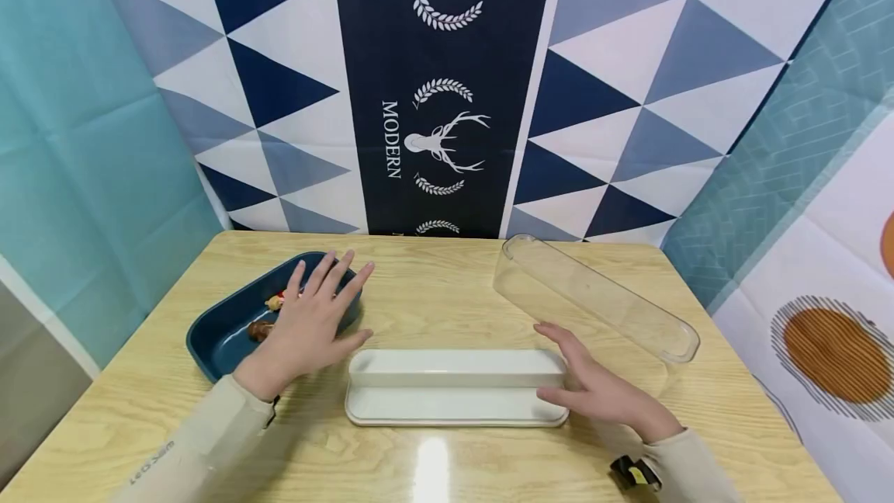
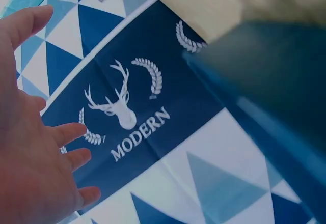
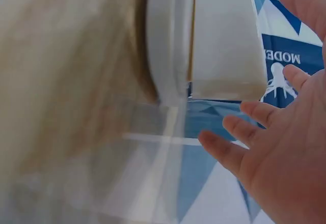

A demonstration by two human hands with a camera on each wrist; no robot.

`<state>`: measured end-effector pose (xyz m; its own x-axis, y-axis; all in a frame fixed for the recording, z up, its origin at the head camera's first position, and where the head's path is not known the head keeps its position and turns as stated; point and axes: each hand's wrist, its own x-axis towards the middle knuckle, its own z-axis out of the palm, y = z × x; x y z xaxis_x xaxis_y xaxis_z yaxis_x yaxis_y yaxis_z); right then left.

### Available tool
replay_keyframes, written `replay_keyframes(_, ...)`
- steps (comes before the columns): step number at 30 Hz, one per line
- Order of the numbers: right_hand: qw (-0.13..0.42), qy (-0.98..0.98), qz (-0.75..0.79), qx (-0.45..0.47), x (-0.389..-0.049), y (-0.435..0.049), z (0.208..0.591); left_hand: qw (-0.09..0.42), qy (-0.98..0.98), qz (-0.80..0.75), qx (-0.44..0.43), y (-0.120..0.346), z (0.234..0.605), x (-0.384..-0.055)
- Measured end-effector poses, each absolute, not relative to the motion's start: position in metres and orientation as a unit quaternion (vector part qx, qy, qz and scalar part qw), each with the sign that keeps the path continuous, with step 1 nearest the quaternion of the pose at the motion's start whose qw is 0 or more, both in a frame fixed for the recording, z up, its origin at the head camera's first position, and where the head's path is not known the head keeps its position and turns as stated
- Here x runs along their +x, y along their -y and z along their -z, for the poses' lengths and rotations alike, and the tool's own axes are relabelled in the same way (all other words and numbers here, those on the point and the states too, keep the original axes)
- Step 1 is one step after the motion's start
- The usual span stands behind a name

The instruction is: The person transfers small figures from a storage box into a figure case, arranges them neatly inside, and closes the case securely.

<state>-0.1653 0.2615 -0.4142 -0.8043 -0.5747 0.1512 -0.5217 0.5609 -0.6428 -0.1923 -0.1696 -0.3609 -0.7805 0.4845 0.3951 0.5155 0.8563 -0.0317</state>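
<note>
Left hand (image 1: 307,324): fingers straight and spread apart, no grip, palm down over the right part of a dark blue dish (image 1: 220,359). Contact with the dish: cannot tell. Right hand (image 1: 594,383): thumb and fingers apart, not clamped on anything, at the right end of a long white tray (image 1: 454,408). Thumb overlaps that end in the head view; touching or not, cannot tell.

White tray sits at center near side of the table (image 1: 419,293), long side facing the person, raised white block (image 1: 454,363) along its far side. Blue dish is left of it, set at an angle. Inside the dish: a small red and yellow item (image 1: 274,302) and a small brown item (image 1: 258,331), both partly behind the left hand.

Long clear box (image 1: 601,291) on the table, right side, beyond the right hand, slanting toward the right near corner. Rounded ends.

Light sleeves (image 1: 202,429) on both arms, black strap (image 1: 634,473) with yellow patch at right wrist. Table is pale wood. Behind: patterned cloth (image 1: 436,60), blue and white triangles, dark middle band, deer heads, "MODERN".
</note>
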Motion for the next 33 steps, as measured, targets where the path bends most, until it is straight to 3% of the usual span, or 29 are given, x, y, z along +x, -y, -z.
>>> replay_keyframes(9,0.108,-0.848,0.421,-0.303,-0.164,-0.274,0.427,0.241,0.926,0.016,-0.291,0.196,0.349,-0.2)
replay_keyframes(20,0.127,-0.798,0.487,-0.332,-0.17,-0.284,0.443,0.24,0.923,0.021,-0.299,0.232,0.339,-0.22)
replay_keyframes(33,0.132,-0.757,0.545,-0.336,-0.17,-0.283,0.452,0.097,0.953,0.024,-0.286,0.262,0.337,-0.246)
